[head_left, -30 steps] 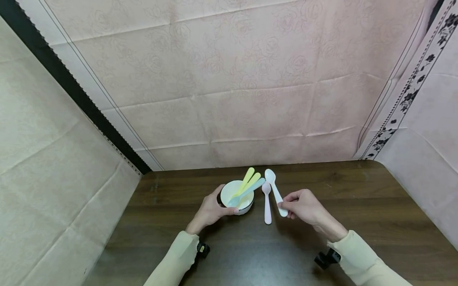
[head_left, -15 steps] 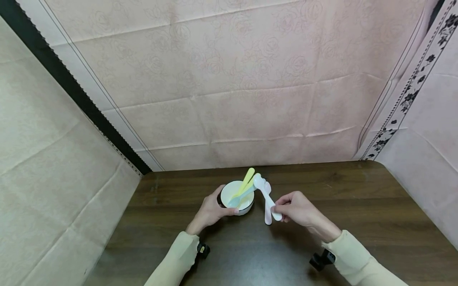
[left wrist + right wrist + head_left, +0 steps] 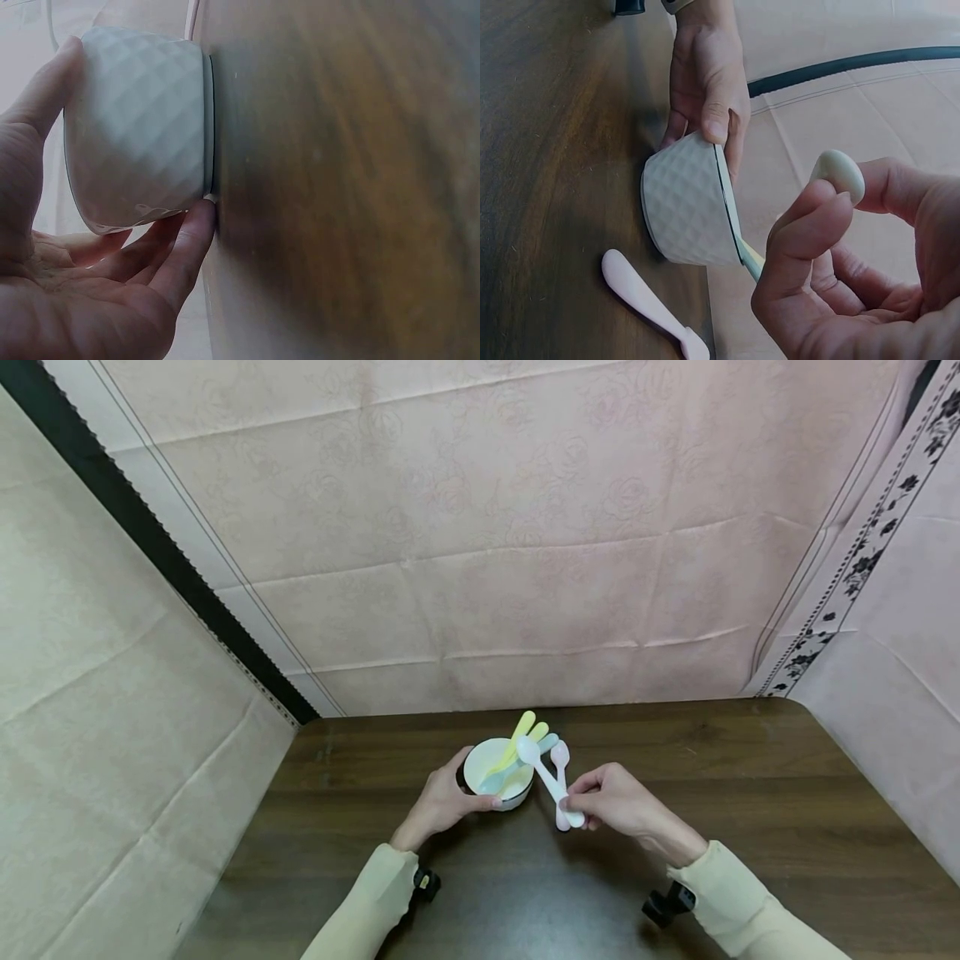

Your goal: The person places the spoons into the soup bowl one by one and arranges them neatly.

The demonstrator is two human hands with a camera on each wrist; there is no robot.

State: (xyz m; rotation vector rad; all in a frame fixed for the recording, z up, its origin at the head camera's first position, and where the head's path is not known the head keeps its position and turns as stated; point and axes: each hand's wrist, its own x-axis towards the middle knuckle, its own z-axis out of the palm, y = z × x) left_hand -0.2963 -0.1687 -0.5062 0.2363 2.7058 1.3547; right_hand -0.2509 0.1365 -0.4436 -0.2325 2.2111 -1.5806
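Note:
A white bowl [image 3: 481, 758] with a diamond-textured outside stands on the table, with my left hand [image 3: 441, 803] gripping its left side. In the left wrist view, thumb and fingers span the textured bowl [image 3: 142, 127]. Two yellow spoons [image 3: 524, 725] and a light blue spoon [image 3: 492, 783] lean inside it, handles sticking out over the far right rim. My right hand [image 3: 621, 806] pinches a white spoon [image 3: 529, 752] by its handle end; the spoon's head is over the bowl's right rim. Beneath this handle, a pale pink spoon [image 3: 561, 755] lies on the table, partly covered.
The dark wooden table [image 3: 495, 893] ends at a back edge just beyond the spoons. Behind it hangs a pale patterned cloth [image 3: 525, 610], and more cloth stands at both sides. Black wrist cameras [image 3: 667, 906] are strapped over the sleeves.
My right hand has moved left with the white spoon, bringing its head from beyond the pink spoon to over the bowl's rim. The left hand and bowl have stayed put.

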